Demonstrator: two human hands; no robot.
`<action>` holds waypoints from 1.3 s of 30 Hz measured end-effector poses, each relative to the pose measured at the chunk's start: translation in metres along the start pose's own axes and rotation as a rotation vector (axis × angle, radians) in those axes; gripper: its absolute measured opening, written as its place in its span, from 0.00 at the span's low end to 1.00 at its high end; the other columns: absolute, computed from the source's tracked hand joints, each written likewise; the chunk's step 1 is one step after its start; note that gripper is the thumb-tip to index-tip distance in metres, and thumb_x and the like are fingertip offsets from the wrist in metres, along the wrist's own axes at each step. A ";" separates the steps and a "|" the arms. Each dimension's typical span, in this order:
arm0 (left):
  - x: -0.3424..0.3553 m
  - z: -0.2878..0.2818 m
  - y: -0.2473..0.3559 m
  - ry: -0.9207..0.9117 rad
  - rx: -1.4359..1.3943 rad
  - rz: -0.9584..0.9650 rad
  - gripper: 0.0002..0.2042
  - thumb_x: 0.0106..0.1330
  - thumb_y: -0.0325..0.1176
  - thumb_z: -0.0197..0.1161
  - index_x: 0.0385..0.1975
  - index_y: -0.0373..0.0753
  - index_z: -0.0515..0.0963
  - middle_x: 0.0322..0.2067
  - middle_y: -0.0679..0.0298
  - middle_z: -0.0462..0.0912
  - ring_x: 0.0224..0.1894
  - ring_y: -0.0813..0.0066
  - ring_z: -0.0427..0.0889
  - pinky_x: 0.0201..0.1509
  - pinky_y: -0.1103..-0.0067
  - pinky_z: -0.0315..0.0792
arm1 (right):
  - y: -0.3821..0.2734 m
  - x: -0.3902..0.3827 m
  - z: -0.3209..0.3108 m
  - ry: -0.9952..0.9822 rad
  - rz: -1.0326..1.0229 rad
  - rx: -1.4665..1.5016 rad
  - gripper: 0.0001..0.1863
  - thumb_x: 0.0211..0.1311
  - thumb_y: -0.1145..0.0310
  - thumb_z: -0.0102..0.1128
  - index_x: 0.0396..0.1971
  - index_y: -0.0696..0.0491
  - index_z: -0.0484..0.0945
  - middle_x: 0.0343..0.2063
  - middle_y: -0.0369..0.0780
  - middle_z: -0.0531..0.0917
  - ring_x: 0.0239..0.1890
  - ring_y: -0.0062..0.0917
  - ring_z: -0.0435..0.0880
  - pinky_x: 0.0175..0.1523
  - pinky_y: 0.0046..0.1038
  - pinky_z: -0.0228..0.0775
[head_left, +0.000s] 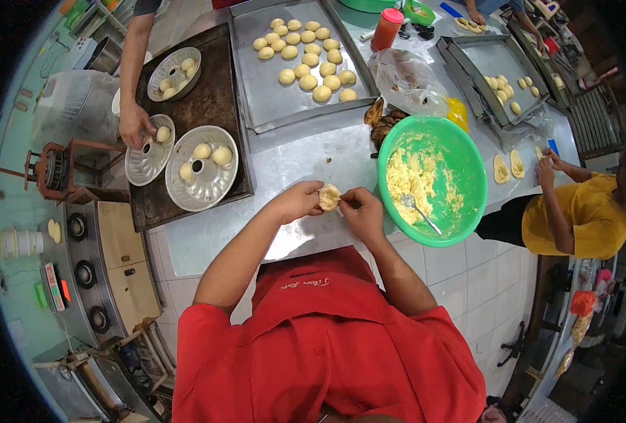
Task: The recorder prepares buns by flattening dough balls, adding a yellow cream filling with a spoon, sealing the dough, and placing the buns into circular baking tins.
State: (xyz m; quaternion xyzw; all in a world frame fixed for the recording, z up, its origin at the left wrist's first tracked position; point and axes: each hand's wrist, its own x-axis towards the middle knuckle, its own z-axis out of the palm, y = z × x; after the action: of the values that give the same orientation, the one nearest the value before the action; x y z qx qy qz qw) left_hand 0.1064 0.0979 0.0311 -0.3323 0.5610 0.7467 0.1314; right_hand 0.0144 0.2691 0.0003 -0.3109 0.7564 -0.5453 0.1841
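Observation:
Between my two hands, above the metal table, is a small flattened piece of dough point(329, 197), cupped like a little bowl. My left hand point(300, 202) grips its left edge. On the other side, the fingers of my right hand point(362, 211) pinch the right edge. Close by on the right stands a green basin point(479, 185) holding a crumbly yellow filling point(408, 176), with a metal spoon point(426, 217) resting in it. Beyond my hands, a large metal tray point(256, 84) bears many round dough balls point(311, 60).
At left, a dark baking tray point(207, 84) carries fluted ring pans point(217, 190) with dough balls; a co-worker's hand point(136, 127) reaches into one. A person in yellow point(574, 211) works at right beside oval dough pieces point(517, 163). A red-lidded bottle point(387, 29) and plastic bag point(411, 81) stand beyond the basin.

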 end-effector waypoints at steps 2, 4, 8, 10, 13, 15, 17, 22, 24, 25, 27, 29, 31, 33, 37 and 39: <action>-0.003 -0.009 0.001 -0.233 0.039 0.067 0.22 0.68 0.26 0.52 0.63 0.31 0.64 0.50 0.57 0.78 0.51 0.70 0.80 0.57 0.76 0.76 | 0.006 0.006 -0.004 -0.064 0.027 0.050 0.14 0.49 0.80 0.65 0.38 0.60 0.78 0.30 0.42 0.79 0.31 0.33 0.83 0.37 0.29 0.76; -0.001 -0.011 -0.004 -0.207 0.054 0.076 0.22 0.68 0.25 0.52 0.62 0.31 0.65 0.50 0.57 0.78 0.51 0.70 0.80 0.55 0.76 0.76 | 0.005 0.009 -0.004 -0.131 0.054 0.098 0.16 0.49 0.79 0.66 0.41 0.60 0.78 0.32 0.42 0.79 0.32 0.32 0.82 0.37 0.29 0.75; -0.005 -0.008 -0.006 -0.112 0.108 0.077 0.19 0.68 0.24 0.53 0.59 0.30 0.69 0.49 0.56 0.79 0.49 0.72 0.81 0.53 0.78 0.78 | -0.014 0.013 -0.002 -0.226 -0.174 -0.149 0.25 0.47 0.76 0.70 0.49 0.58 0.76 0.37 0.42 0.76 0.34 0.29 0.79 0.41 0.28 0.75; -0.002 -0.009 -0.011 -0.041 0.157 0.085 0.17 0.68 0.25 0.55 0.56 0.30 0.72 0.46 0.57 0.80 0.47 0.72 0.82 0.51 0.79 0.79 | -0.019 0.012 0.002 -0.264 -0.174 -0.210 0.27 0.47 0.75 0.71 0.50 0.58 0.75 0.38 0.43 0.75 0.35 0.30 0.79 0.41 0.29 0.75; -0.001 -0.012 -0.017 0.125 0.369 0.120 0.15 0.64 0.26 0.61 0.50 0.31 0.78 0.41 0.57 0.82 0.42 0.71 0.83 0.46 0.78 0.79 | -0.022 0.011 0.008 -0.254 -0.147 -0.207 0.26 0.47 0.75 0.71 0.50 0.57 0.76 0.38 0.44 0.76 0.35 0.32 0.79 0.39 0.30 0.74; 0.000 -0.013 -0.018 0.222 0.531 0.148 0.14 0.61 0.28 0.64 0.46 0.33 0.81 0.38 0.56 0.83 0.39 0.70 0.84 0.43 0.77 0.79 | -0.018 0.011 0.014 -0.223 -0.204 -0.274 0.24 0.46 0.76 0.70 0.48 0.56 0.77 0.38 0.44 0.76 0.35 0.34 0.80 0.40 0.31 0.74; -0.001 -0.012 -0.021 0.361 0.762 0.294 0.13 0.53 0.31 0.70 0.38 0.37 0.85 0.34 0.54 0.82 0.35 0.64 0.84 0.40 0.74 0.77 | -0.019 0.011 0.020 -0.205 -0.243 -0.299 0.22 0.46 0.76 0.69 0.46 0.56 0.77 0.37 0.45 0.76 0.37 0.38 0.79 0.41 0.34 0.74; 0.002 -0.005 -0.032 0.586 0.822 0.358 0.11 0.49 0.30 0.69 0.34 0.37 0.85 0.33 0.53 0.81 0.34 0.59 0.83 0.41 0.72 0.76 | -0.014 0.013 0.036 -0.170 -0.294 -0.350 0.14 0.46 0.77 0.65 0.37 0.57 0.79 0.33 0.46 0.77 0.37 0.41 0.79 0.40 0.38 0.73; -0.001 -0.004 -0.036 0.623 0.855 0.378 0.11 0.50 0.28 0.68 0.35 0.36 0.84 0.34 0.53 0.81 0.34 0.59 0.83 0.41 0.71 0.76 | -0.010 0.014 0.041 -0.147 -0.292 -0.306 0.10 0.45 0.77 0.64 0.31 0.57 0.79 0.31 0.45 0.78 0.34 0.42 0.79 0.39 0.39 0.72; -0.001 -0.004 -0.042 0.648 0.818 0.501 0.14 0.51 0.26 0.66 0.39 0.36 0.83 0.35 0.53 0.81 0.34 0.59 0.83 0.41 0.72 0.77 | -0.009 0.015 0.042 -0.145 -0.293 -0.308 0.10 0.45 0.77 0.64 0.31 0.57 0.79 0.31 0.45 0.78 0.34 0.42 0.79 0.39 0.39 0.72; -0.008 -0.002 -0.041 0.663 0.778 0.627 0.16 0.53 0.23 0.65 0.44 0.35 0.82 0.37 0.53 0.81 0.34 0.60 0.84 0.42 0.73 0.77 | -0.009 0.018 0.041 -0.124 -0.265 -0.284 0.07 0.47 0.77 0.63 0.29 0.57 0.78 0.30 0.45 0.78 0.33 0.43 0.78 0.38 0.39 0.72; -0.017 -0.003 -0.038 0.511 0.513 0.533 0.21 0.57 0.21 0.59 0.54 0.31 0.74 0.42 0.52 0.82 0.36 0.60 0.85 0.42 0.74 0.79 | -0.007 0.018 0.040 -0.133 -0.233 -0.262 0.07 0.47 0.77 0.63 0.29 0.58 0.79 0.30 0.45 0.78 0.32 0.43 0.78 0.38 0.39 0.73; -0.012 -0.008 -0.053 0.496 0.377 0.508 0.23 0.58 0.20 0.58 0.57 0.31 0.71 0.43 0.52 0.82 0.38 0.64 0.85 0.42 0.77 0.79 | -0.009 0.017 0.040 -0.145 -0.204 -0.241 0.08 0.47 0.77 0.63 0.30 0.58 0.79 0.30 0.45 0.78 0.32 0.43 0.79 0.38 0.39 0.73; -0.011 -0.008 -0.058 0.478 0.240 0.479 0.25 0.60 0.20 0.57 0.60 0.31 0.69 0.44 0.52 0.83 0.40 0.67 0.85 0.43 0.79 0.79 | -0.025 0.014 0.041 -0.064 -0.308 -0.309 0.09 0.48 0.77 0.63 0.32 0.58 0.80 0.29 0.44 0.79 0.32 0.42 0.80 0.37 0.38 0.74; -0.017 -0.008 -0.052 0.417 0.131 0.427 0.24 0.62 0.20 0.55 0.60 0.28 0.66 0.46 0.51 0.83 0.43 0.70 0.84 0.46 0.79 0.78 | -0.021 0.017 0.043 -0.068 -0.431 -0.389 0.09 0.46 0.77 0.66 0.30 0.58 0.80 0.29 0.42 0.79 0.28 0.38 0.81 0.34 0.34 0.74; -0.024 -0.008 -0.047 0.396 0.195 0.402 0.23 0.63 0.19 0.55 0.60 0.28 0.65 0.48 0.49 0.81 0.45 0.69 0.83 0.48 0.78 0.78 | -0.015 0.017 0.042 -0.150 -0.270 -0.313 0.09 0.46 0.74 0.67 0.30 0.58 0.80 0.28 0.43 0.79 0.31 0.38 0.81 0.36 0.35 0.75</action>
State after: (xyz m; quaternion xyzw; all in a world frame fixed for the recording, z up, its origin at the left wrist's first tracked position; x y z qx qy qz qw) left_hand 0.1536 0.1103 0.0097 -0.3397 0.6995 0.6208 -0.0997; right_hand 0.0315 0.2243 0.0015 -0.4739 0.7673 -0.4164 0.1148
